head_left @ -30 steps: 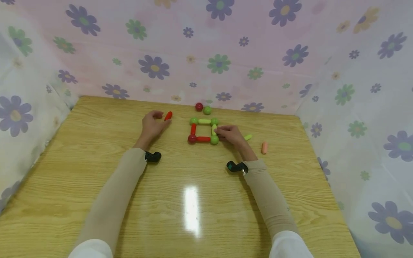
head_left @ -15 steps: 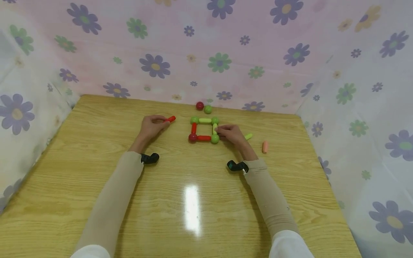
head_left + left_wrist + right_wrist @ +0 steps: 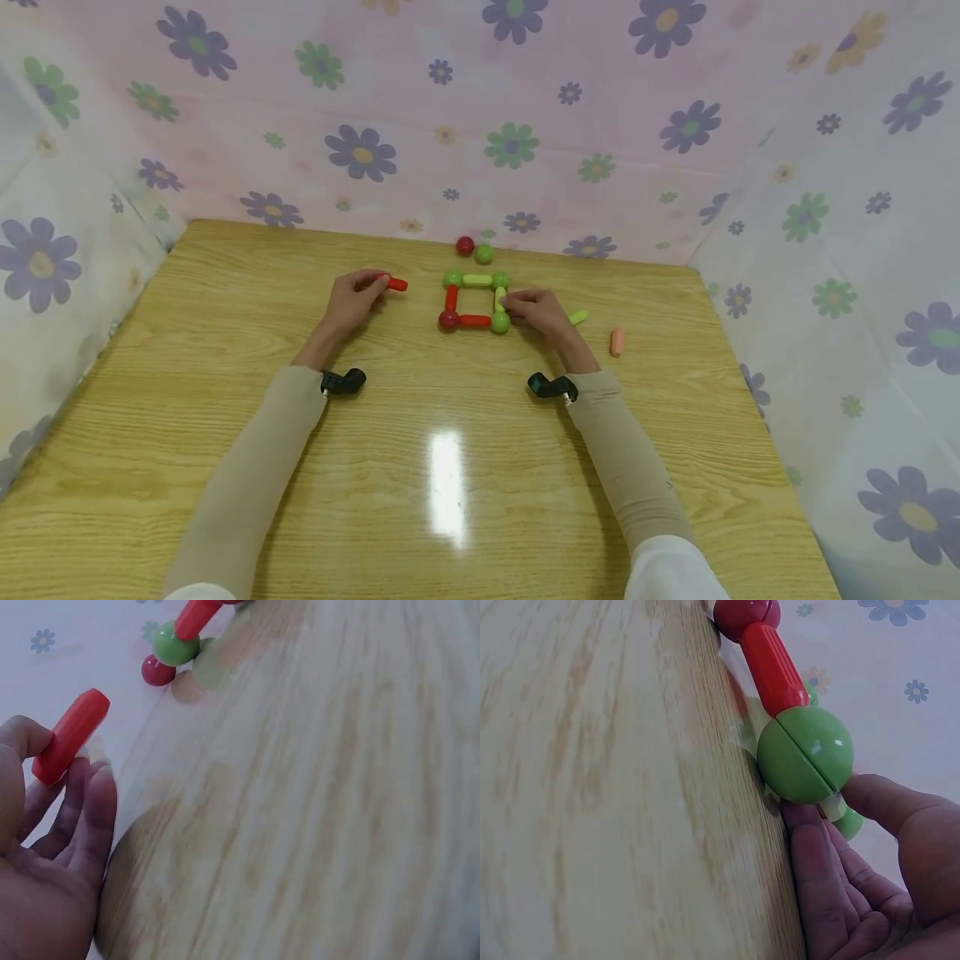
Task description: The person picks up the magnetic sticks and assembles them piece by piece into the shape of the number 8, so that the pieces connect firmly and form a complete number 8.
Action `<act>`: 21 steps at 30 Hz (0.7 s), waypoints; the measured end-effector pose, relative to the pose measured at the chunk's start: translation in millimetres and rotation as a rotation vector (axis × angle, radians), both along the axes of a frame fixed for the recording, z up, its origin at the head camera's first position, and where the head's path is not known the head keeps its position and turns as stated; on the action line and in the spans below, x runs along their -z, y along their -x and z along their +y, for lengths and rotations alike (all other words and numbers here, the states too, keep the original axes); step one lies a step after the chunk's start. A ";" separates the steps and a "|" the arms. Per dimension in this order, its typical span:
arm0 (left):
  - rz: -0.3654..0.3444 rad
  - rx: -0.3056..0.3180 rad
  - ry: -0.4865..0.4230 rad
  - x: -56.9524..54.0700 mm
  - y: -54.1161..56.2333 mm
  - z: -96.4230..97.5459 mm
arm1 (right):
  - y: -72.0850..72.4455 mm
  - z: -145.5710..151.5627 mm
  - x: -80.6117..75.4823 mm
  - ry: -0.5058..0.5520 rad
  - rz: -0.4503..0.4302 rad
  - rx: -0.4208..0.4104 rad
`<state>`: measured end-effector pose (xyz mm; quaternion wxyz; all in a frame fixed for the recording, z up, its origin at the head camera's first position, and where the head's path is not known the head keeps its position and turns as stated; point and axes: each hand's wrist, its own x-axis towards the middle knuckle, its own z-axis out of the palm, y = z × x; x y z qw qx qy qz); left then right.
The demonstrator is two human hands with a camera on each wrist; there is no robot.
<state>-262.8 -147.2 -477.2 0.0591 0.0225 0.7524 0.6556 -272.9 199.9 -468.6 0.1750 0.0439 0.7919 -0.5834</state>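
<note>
Between thumb and fingers, my left hand (image 3: 354,302) pinches a red rod (image 3: 73,735), held just left of a square frame. That frame lies on the table, built of two red rods, two yellow-green rods, three green balls and one dark red ball (image 3: 448,320). My right hand (image 3: 538,312) pinches the frame's right-hand yellow-green rod (image 3: 500,299), close to the near green ball (image 3: 805,754). In the right wrist view that ball hides much of the rod. A red rod (image 3: 774,669) joins it to the dark red ball.
A loose red ball (image 3: 465,246) and a loose green ball (image 3: 483,254) rest behind the frame by the flowered backdrop. Right of my right hand lie a yellow-green rod (image 3: 577,317) and an orange-pink rod (image 3: 617,342). Flowered cloth walls border the wooden table (image 3: 375,467).
My left hand has closed its grip on the red rod and turned it, so its free end now points right toward the frame. The right hand keeps its place on the frame.
</note>
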 end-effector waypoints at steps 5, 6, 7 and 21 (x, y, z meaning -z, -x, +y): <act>-0.036 0.097 -0.014 0.4 -4.6 1.3 | 0.3 -0.3 -0.2 -0.002 0.001 -0.003; -0.039 0.125 -0.024 -0.3 -6.4 2.3 | 0.6 -0.6 0.0 0.003 -0.003 0.002; -0.044 0.152 -0.044 -1.1 -8.3 3.6 | 0.6 -0.7 0.1 0.005 -0.006 0.004; -0.108 0.311 -0.091 -7.3 -33.0 36.0 | 0.4 -1.2 0.6 0.017 -0.015 0.017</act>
